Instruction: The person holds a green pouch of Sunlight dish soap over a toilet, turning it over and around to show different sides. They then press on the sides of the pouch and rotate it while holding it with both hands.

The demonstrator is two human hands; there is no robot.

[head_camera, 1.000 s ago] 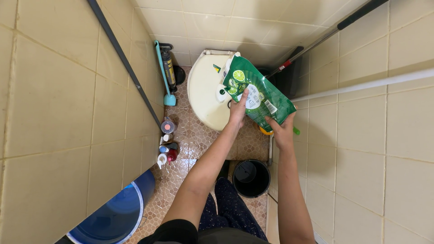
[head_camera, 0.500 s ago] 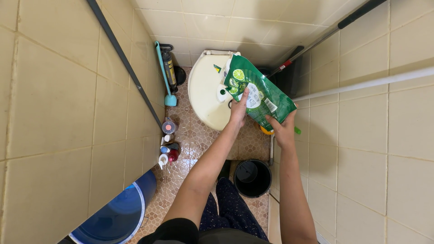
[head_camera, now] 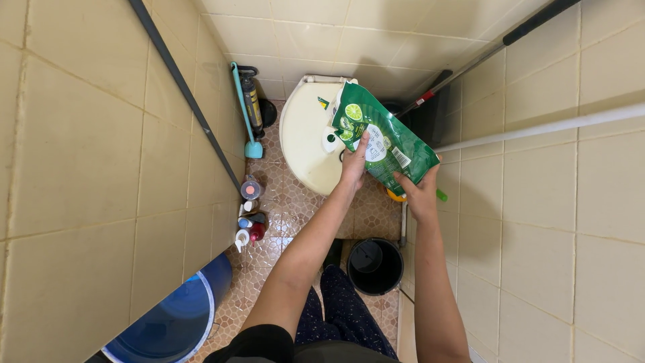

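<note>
A: What are the hands doing?

B: Both grip a green pouch (head_camera: 379,138) with lime pictures, held in the air over the closed toilet lid (head_camera: 306,138). The left hand (head_camera: 354,165) pinches the pouch's left edge, thumb on the front. The right hand (head_camera: 420,195) closes around its lower corner from below.

A: What's around?

B: A black bucket (head_camera: 374,265) stands on the floor between the arms. Small bottles (head_camera: 248,222) line the left wall, near a blue barrel (head_camera: 175,323). A mop handle (head_camera: 484,50) leans across the right wall.
</note>
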